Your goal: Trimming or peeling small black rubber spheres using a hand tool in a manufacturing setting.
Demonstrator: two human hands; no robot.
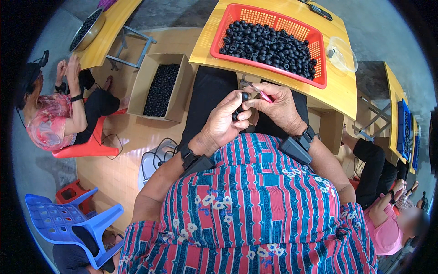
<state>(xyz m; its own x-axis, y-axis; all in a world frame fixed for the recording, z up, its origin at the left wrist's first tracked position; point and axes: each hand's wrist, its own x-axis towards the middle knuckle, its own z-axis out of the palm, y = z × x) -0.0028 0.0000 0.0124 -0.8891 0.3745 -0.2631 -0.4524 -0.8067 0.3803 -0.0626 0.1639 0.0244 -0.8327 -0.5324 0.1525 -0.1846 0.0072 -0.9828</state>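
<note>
My left hand (223, 119) is closed around small round black parts. One black part (245, 97) shows at its fingertips, and another dark piece (235, 116) sits lower between the fingers. Close beside it, my right hand (277, 106) grips a small knife with a pink handle (266, 97); its narrow blade points up and left, near the black part. The right thumb and fingertips touch or almost touch that part. Just beyond both hands, a red plastic basket (260, 18) full of similar black parts, some with a hole, rests on the yellow table (207, 43).
A cardboard box (181, 86) of black parts stands on the floor to the left. A clear plastic container (342, 55) and a black handheld device (320, 12) lie on the table. Co-workers sit left (52, 121) and right (385, 230). A blue chair (59, 212) stands lower left.
</note>
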